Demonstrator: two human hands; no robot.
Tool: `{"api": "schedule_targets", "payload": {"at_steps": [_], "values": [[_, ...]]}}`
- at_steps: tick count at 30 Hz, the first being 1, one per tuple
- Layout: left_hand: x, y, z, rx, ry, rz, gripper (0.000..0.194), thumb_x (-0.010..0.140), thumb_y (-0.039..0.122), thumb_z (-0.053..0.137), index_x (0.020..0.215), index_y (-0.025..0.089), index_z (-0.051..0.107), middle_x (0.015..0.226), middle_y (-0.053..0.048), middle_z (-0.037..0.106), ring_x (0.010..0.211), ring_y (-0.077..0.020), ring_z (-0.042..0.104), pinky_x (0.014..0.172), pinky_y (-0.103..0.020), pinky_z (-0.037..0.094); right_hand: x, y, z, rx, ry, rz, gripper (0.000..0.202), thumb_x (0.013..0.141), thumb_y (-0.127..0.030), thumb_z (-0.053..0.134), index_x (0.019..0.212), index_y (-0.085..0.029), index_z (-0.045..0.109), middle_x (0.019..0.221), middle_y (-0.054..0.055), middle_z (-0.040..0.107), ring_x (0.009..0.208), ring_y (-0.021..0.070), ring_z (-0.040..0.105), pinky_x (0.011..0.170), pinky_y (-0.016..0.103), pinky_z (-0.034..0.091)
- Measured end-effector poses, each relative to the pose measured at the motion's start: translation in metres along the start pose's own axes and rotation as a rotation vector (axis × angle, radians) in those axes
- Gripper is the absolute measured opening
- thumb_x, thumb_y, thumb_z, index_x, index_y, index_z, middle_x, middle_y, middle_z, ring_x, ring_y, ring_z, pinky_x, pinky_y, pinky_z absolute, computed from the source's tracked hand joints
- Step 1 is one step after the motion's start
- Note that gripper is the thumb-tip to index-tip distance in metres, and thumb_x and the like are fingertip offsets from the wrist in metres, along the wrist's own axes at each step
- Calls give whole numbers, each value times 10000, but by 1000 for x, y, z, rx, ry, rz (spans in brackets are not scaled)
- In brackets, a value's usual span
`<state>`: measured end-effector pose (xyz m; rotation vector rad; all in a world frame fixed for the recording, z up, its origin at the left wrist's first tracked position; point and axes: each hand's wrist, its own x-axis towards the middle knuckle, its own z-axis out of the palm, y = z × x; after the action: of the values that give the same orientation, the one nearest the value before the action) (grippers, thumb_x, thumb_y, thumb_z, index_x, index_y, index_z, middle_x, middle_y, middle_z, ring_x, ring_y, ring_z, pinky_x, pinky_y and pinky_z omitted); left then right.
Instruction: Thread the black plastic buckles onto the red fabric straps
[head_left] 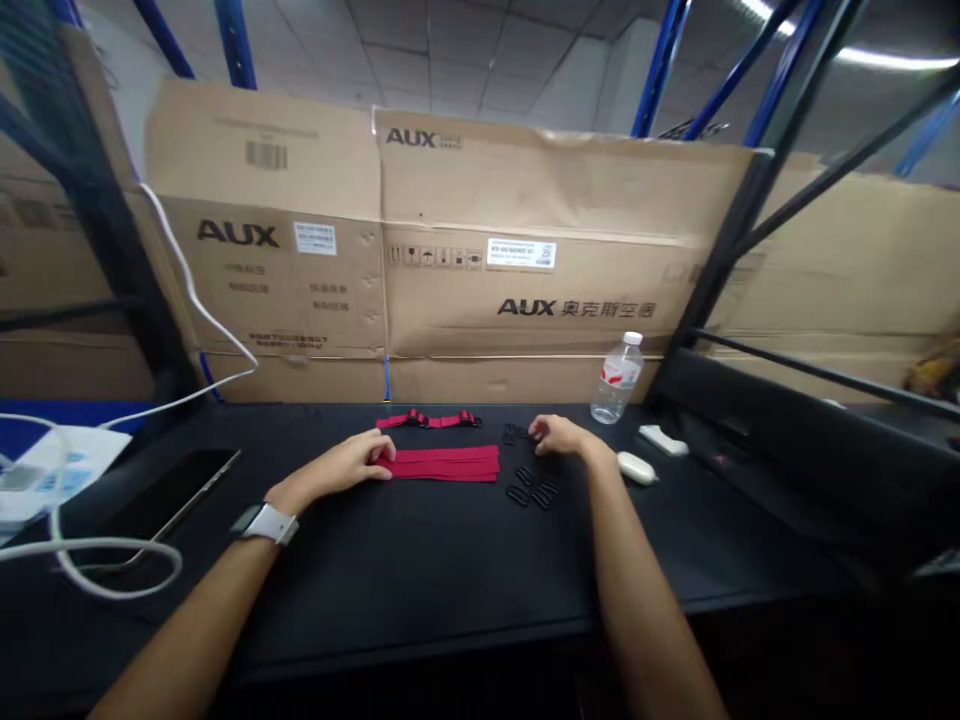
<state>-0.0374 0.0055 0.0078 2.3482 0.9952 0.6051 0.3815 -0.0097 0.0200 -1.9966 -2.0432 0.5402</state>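
Note:
Several flat red straps (446, 463) lie side by side on the black table. My left hand (364, 458) is closed on their left end, thumb and fingers pinching it. My right hand (551, 436) is at small black buckles (513, 433), fingers curled together; whatever is between the fingertips is too small to make out. Below it lie several black oval slider rings (538, 490). Behind the straps is an assembled red strap (429, 420) with black fittings.
A water bottle (619, 378) stands at the back right, near a white oval object (636, 468) and a white block (663, 440). At left are a phone (169, 500), a white cable (112, 594) and papers (67, 470). Cardboard (525, 270) walls the back.

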Motion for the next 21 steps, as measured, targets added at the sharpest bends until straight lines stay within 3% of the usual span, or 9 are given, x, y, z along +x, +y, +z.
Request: {"api": "schedule_targets", "payload": {"at_steps": [9,14,18,21], "values": [[1,1,1,76,-86,-37,289,763,431,639,885,172,599,821,-6,501,724,-164,482,657,-262,394,3,-11,6,3,97,-41,496,603,-140,787,1065,-155,606,1053,84,630,931,189,601,778,268,459],[-2,6,1,42,-77,-42,352,756,444,645,988,190,571,991,-20,443,685,-129,461,642,-259,413,6,-10,9,9,137,-84,477,645,-168,776,1085,-151,593,1048,89,628,930,186,605,783,273,461],[-3,9,1,15,-63,-75,407,747,410,657,1067,193,532,1029,-25,437,673,-122,461,642,-260,407,7,-21,15,-9,211,-126,362,761,-214,690,1099,-141,581,1097,107,595,987,192,578,844,298,444],[-3,8,1,23,-67,-58,373,759,389,644,1059,192,543,978,-22,478,703,-140,470,670,-264,398,7,-42,27,-78,306,-238,290,867,-248,563,1143,-158,569,1177,116,552,1077,200,532,914,320,407]]}}
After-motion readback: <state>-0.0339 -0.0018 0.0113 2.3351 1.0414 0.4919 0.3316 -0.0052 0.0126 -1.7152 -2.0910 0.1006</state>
